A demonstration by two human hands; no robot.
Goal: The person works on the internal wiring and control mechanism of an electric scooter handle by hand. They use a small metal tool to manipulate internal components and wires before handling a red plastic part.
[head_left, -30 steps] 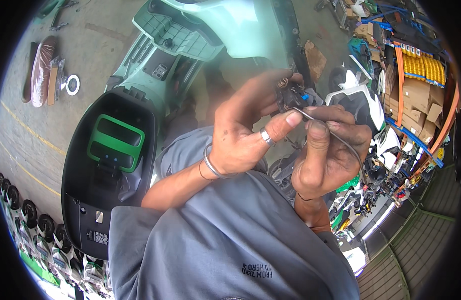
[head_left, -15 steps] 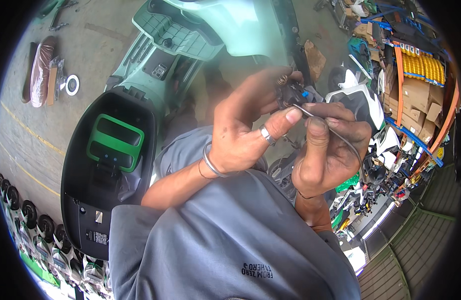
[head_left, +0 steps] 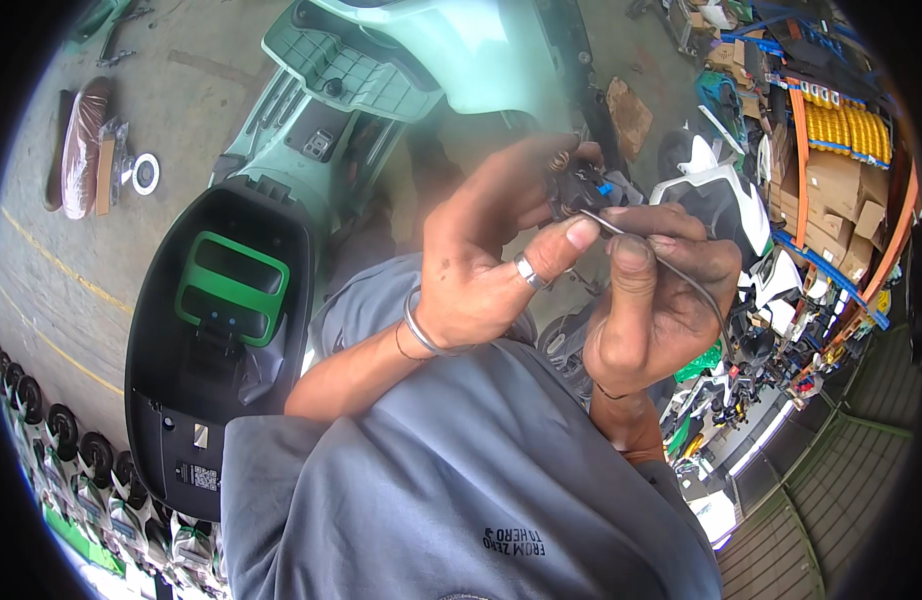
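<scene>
My left hand (head_left: 476, 265), with a ring and a metal bracelet, grips a small dark mechanical part (head_left: 581, 188) that has a coiled brass-coloured spring and a bright blue piece on it. Between the thumb and fingers of my right hand (head_left: 646, 310) is a thin grey cable (head_left: 697, 284). One end of the cable reaches the dark part, close to my left thumb tip. The rest bends down past my right palm. My fingers cover much of the part, so how the cable meets it is hidden.
To the left stands a pale green scooter (head_left: 496, 55) with a black storage tub (head_left: 166, 330) holding a green frame (head_left: 231, 290). A wrapped long seat (head_left: 86, 150) lies on the floor. Shelving with cardboard boxes (head_left: 841, 200) and piled parts fills the right side.
</scene>
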